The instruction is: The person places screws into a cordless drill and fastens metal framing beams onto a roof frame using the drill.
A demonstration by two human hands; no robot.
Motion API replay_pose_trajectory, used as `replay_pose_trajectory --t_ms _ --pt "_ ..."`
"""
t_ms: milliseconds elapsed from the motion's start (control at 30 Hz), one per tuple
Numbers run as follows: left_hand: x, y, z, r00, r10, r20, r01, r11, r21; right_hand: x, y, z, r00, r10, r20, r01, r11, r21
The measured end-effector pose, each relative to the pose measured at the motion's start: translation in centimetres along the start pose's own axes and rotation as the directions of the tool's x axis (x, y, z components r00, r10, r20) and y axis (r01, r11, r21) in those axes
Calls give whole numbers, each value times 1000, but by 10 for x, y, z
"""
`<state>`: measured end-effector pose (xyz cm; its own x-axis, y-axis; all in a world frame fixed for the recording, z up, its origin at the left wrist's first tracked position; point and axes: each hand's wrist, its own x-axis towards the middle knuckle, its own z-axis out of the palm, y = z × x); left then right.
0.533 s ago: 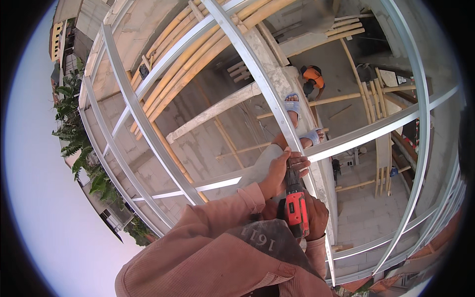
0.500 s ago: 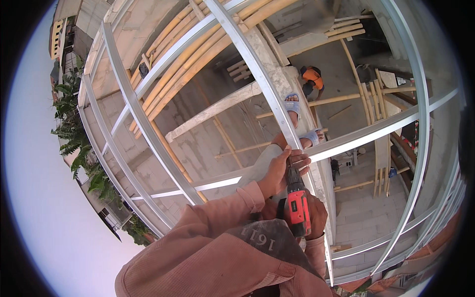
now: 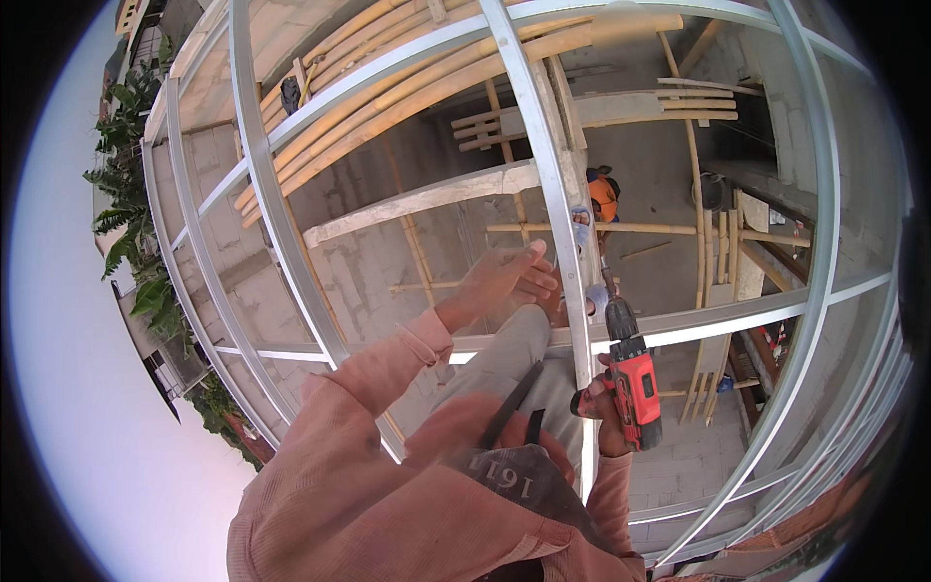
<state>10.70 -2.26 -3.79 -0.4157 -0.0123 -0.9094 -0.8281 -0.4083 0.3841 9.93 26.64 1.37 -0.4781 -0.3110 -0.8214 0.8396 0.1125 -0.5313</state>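
My right hand is closed round the grip of a red and black cordless drill. The drill's chuck and bit point away from me, just right of a long silver metal beam. A silver cross beam meets that long beam near the drill. My left hand hovers left of the long beam, above my grey trouser leg, with its fingers loosely stretched and apart. Nothing shows in it.
Below the open metal frame lie bamboo poles and a concrete beam. My sandalled feet stand on a wall top. Far below, a person in orange bends over the floor. Green plants grow at the left.
My left hand has left the drill's front end and the beam joint, moving left. The drill has shifted right and up off the joint, still in my right hand. The view has shifted slightly.
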Motion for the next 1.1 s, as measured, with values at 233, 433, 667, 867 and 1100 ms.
replay_pose_trajectory --t_ms 233,433,667,867,1100 --pt "122 110 -242 523 817 -243 137 201 970 43 -17 0 998 -66 -14 65 996 -63" --pt "188 170 -358 626 715 -311 556 -130 821 73 -33 12 996 -40 -81 28 989 -143" --pt "223 178 -436 683 704 -194 343 -75 936 100 -21 25 982 -138 -127 121 983 -135" --pt "246 175 -391 725 642 -251 322 7 947 129 1 35 977 -199 -83 193 978 -75" --pt "250 176 -440 649 759 -56 347 -229 910 149 16 60 980 -196 -26 197 957 213"
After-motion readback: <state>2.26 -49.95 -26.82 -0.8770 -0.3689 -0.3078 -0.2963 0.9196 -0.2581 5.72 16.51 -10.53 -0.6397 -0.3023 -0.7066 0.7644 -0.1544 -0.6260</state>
